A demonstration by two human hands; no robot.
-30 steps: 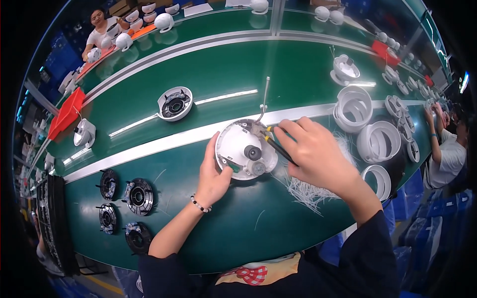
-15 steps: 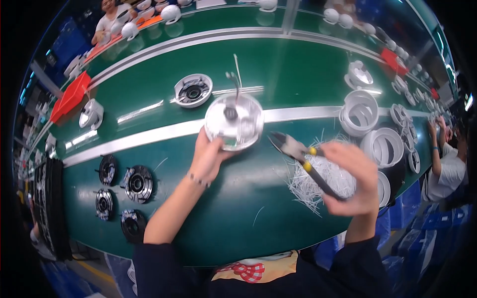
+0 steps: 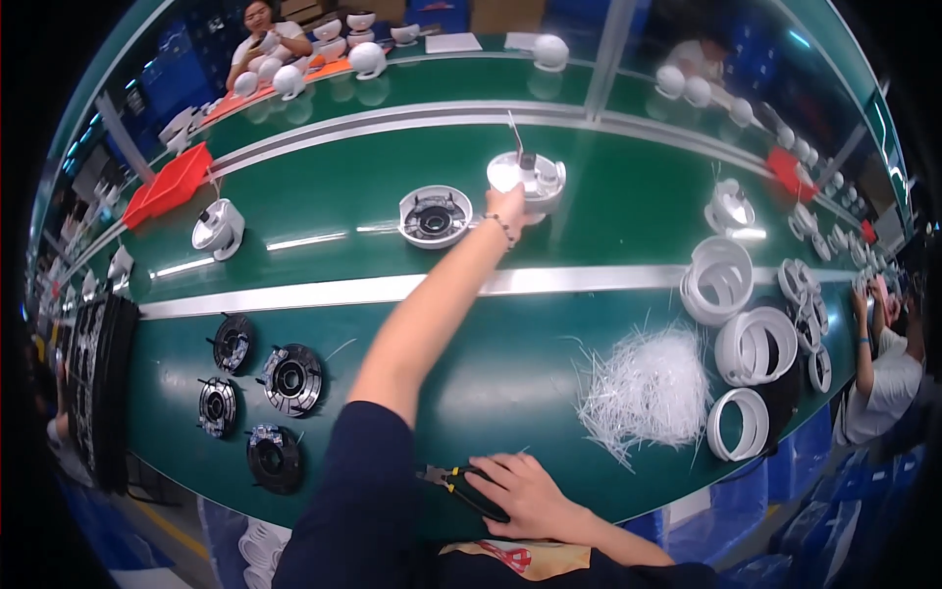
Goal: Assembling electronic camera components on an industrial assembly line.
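Observation:
My left hand [image 3: 507,208] reaches far forward, fingers closed on the near side of a white round housing [image 3: 549,181]. A dark part and upright wires show on the housing, which is over the green surface beyond the pale strip. Low at the near table edge, my right hand [image 3: 530,499] curves loosely over the handles of cutting pliers [image 3: 456,481] with black and yellow grips. Their jaws point left. Left of the housing sits a white ring with a black inner part [image 3: 436,218].
Several black round parts [image 3: 292,380] lie at left beside a black rack [image 3: 98,393]. A heap of thin white plastic strips [image 3: 648,393] is at right, next to white rings [image 3: 754,346]. Another white housing [image 3: 218,231] and a red tray [image 3: 169,187] are farther left. Co-workers sit across and at right.
My left hand has carried the white housing forward and right, over the far green surface. My right hand has brought the cutting pliers down to the near table edge, toward the left.

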